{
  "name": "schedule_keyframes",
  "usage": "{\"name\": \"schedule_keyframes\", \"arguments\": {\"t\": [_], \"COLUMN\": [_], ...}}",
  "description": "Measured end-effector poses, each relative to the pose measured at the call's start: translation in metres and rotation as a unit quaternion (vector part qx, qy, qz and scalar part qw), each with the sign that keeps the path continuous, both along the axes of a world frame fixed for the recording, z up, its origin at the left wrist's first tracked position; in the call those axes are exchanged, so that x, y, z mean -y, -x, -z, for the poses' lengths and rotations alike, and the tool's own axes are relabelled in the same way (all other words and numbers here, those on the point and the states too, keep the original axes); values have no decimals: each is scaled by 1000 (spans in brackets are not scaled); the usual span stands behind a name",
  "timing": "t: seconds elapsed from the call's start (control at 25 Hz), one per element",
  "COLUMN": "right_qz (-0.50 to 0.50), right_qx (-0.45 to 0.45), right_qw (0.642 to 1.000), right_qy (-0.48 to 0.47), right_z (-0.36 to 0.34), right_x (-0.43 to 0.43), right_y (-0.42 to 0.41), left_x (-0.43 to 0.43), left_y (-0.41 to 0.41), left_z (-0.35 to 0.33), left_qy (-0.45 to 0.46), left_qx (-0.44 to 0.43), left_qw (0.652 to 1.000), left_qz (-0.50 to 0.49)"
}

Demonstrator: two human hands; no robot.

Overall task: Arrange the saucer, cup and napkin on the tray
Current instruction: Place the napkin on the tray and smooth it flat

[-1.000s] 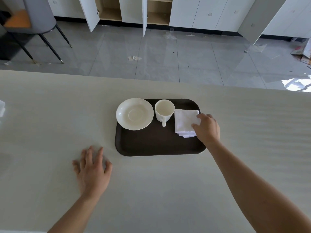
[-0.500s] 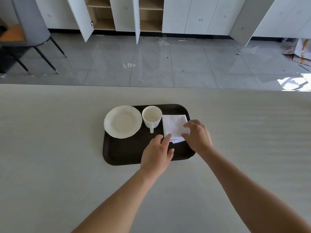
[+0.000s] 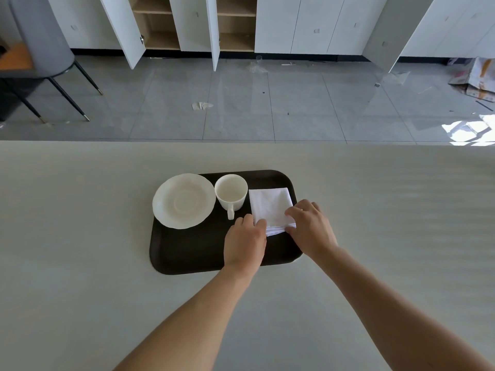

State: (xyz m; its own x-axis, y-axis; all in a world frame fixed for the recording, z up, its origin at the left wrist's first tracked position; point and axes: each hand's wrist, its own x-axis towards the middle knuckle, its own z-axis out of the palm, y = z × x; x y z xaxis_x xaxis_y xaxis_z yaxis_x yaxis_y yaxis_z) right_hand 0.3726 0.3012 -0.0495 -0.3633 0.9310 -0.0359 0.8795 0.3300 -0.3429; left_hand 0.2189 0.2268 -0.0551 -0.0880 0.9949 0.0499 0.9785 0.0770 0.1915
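A dark brown tray (image 3: 192, 250) lies on the pale table. On its left end rests a white saucer (image 3: 183, 200), overhanging the tray's rim. A white cup (image 3: 231, 192) stands upright beside the saucer, handle toward me. A folded white napkin (image 3: 270, 204) lies on the tray's right end. My left hand (image 3: 245, 242) touches the napkin's near left corner with its fingertips. My right hand (image 3: 310, 228) pinches the napkin's near right edge, thumb under the folds. Both hands hide the napkin's near edge.
The pale table (image 3: 80, 263) stretches wide on all sides of the tray. Beyond its far edge is a grey tiled floor with white cabinets (image 3: 235, 22), two doors open, and a grey chair (image 3: 42, 49) at the far left.
My left hand came off the table at the left and reached onto the tray to the napkin's near left corner. My right hand stayed on the napkin. The view tilted up.
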Motion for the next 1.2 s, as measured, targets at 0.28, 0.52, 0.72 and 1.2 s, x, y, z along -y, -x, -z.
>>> {"name": "schedule_keyframes", "arguments": {"t": [0.28,0.52,0.72,1.2], "right_qz": [-13,-22,-18,-18], "right_qx": [8,22,15,10], "right_qw": [1000,999,999,999], "right_qy": [-21,-29,-38,-50], "right_z": [1,4,6,7], "right_x": [-9,-17,-23,-30], "right_y": [2,3,5,11], "left_x": [-11,-19,-26,-34], "left_y": [1,-4,-3,-1], "left_z": [-5,-3,-2,-4], "left_qy": [-4,-9,0,30], "left_qx": [-84,-94,-136,-135], "left_qw": [996,994,988,989], "left_qz": [32,51,69,57]}}
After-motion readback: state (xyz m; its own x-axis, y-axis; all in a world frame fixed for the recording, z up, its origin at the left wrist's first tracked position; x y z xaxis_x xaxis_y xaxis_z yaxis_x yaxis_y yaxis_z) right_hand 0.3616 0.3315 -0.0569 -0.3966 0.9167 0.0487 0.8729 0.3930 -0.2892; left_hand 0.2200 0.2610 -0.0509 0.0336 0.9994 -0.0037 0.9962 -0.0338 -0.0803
